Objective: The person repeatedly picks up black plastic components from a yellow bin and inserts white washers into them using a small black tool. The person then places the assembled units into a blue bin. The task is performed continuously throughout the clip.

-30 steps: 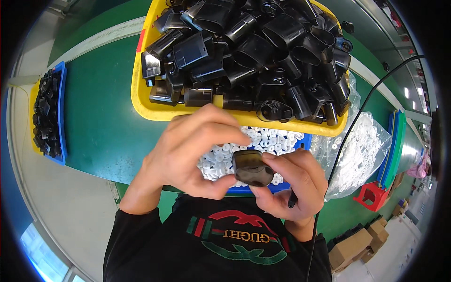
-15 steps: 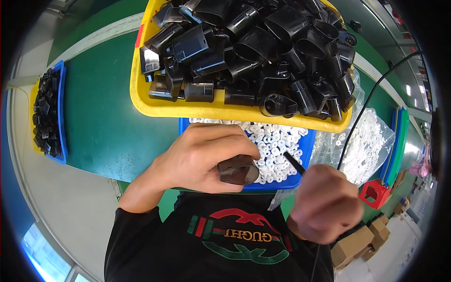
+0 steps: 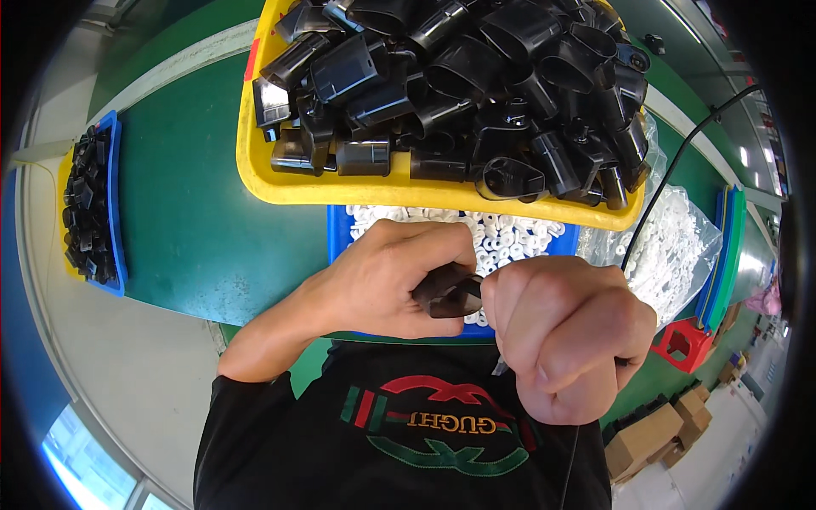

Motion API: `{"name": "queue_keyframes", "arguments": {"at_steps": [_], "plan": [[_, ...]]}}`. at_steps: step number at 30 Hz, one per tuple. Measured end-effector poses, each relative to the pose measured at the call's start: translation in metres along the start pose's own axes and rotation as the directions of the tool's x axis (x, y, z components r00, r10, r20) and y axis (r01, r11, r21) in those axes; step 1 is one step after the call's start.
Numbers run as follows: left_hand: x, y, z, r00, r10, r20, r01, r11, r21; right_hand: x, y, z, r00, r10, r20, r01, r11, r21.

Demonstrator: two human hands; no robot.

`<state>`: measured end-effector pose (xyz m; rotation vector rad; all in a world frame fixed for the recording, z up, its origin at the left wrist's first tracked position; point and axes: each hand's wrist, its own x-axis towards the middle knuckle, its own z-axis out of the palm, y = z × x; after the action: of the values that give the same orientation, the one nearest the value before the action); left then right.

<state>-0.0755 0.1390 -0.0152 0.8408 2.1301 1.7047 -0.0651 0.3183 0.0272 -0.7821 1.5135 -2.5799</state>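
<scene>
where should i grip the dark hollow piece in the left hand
Likely best around its outer walls, from the left, as the left hand does: the dark hollow piece has its open end facing the right hand, so this leaves the opening uncovered.

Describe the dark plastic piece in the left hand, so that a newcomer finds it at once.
Find the big yellow bin, heaped with black pieces. Just below it in view, a blue tray of white rings is partly hidden by the left hand. That grip holds the dark plastic piece, the only one in hand.
</scene>
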Motion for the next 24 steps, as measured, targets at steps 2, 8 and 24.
{"name": "queue_keyframes", "arguments": {"at_steps": [2, 8, 24], "plan": [[-0.001, 0.0, -0.001, 1.0, -0.01, 0.017, 0.01, 1.0, -0.005, 0.003, 0.001, 0.009, 0.995, 0.015, -0.096, -0.014, 1.0, 0.015], [-0.002, -0.002, -0.001, 1.0, 0.024, 0.013, -0.024, 1.0, -0.003, 0.004, 0.001, 0.011, 0.993, 0.063, -0.096, -0.062, 0.998, 0.013], [-0.002, 0.0, -0.003, 0.996, 0.085, -0.008, -0.083, 0.985, 0.152, -0.008, 0.017, 0.01, 0.999, -0.011, -0.049, 0.007, 0.996, -0.087]]}}
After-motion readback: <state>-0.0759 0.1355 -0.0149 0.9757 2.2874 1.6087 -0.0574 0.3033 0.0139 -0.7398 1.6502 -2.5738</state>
